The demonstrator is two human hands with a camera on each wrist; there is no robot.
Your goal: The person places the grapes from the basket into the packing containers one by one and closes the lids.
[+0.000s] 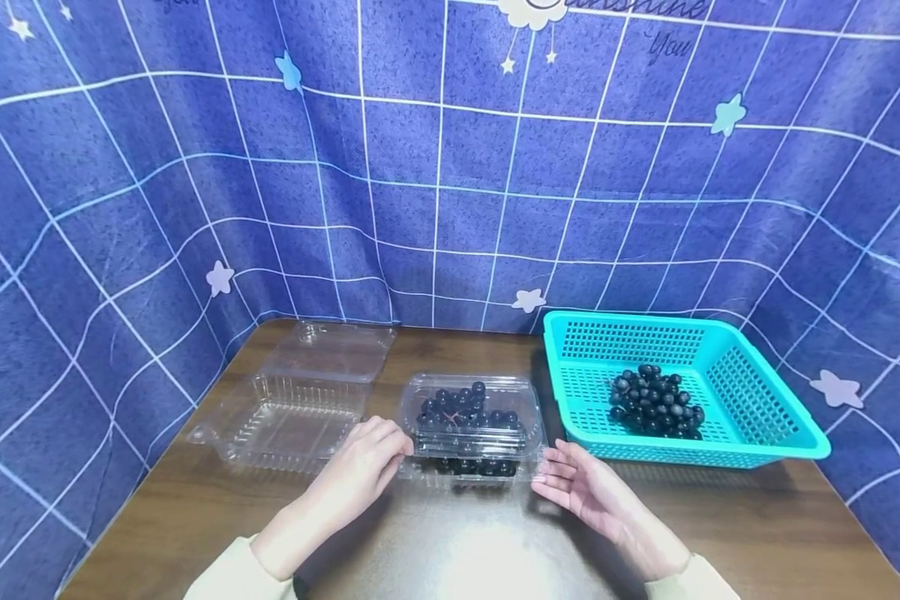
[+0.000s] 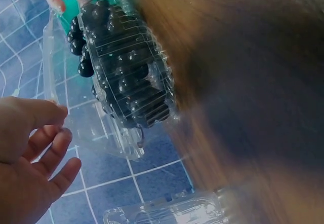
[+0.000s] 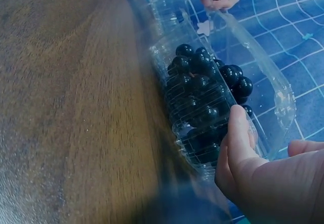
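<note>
While both hands sit at the ends of the filled clamshell [image 1: 471, 427], the packing looks to me about half done. That box stands on the table [image 1: 450, 542], its tub full of dark grapes [image 1: 461, 412] and its clear lid apparently folded over them, though whether it is snapped shut I cannot tell. The left hand [image 1: 363, 467] curls at the box's left end, fingertips on the rim, seemingly pinching it. The right hand [image 1: 581, 487] lies open just right of the box, palm turned toward it, thumb against the tub's end in the right wrist view. Left of the box lies an empty clamshell [image 1: 300, 400], lid thrown back. Right of the box, the teal basket [image 1: 765, 425] holds another bunch [image 1: 656, 402], so one box looks left to fill.
</note>
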